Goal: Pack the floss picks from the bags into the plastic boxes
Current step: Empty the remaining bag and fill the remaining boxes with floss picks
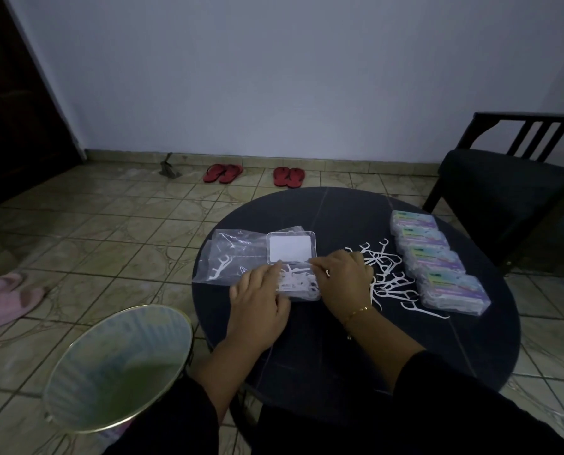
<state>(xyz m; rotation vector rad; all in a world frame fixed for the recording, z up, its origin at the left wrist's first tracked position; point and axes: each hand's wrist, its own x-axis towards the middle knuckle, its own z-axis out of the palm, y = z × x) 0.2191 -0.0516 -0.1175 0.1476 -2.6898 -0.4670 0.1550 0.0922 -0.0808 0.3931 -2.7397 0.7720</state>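
While both hands rest at open box (298, 284): left hand (259, 298) flat | right hand (344, 279) pinching floss pick (316, 265) | loose picks (389, 277), packed boxes (438, 261) beyond right hand | bags (231, 261) beyond left.

Room contents, non-working items:

- Desk (339, 208): round, dark top, standing on the tiled floor (93, 231).
- Floor: pale square tiles with a faint patterned print, dark grout lines.
- Wall (274, 67): plain, bluish-white, with a tiled skirting strip along its base.
- Chair (503, 178): dark frame, slatted back, dark seat cushion; right of the desk, against the wall.
- Bin (116, 369): round, open-topped, metal-coloured rim, greenish inside; left of the desk, near the camera.
- Red flip-flops, first pair (223, 173): by the wall.
- Red flip-flops, second pair (289, 176): just right of the first.
- Pink slippers (5, 297): at the left edge.
- Small grey object (169, 167): by the skirting; kind unclear.
- Dark door (15, 103): far left.
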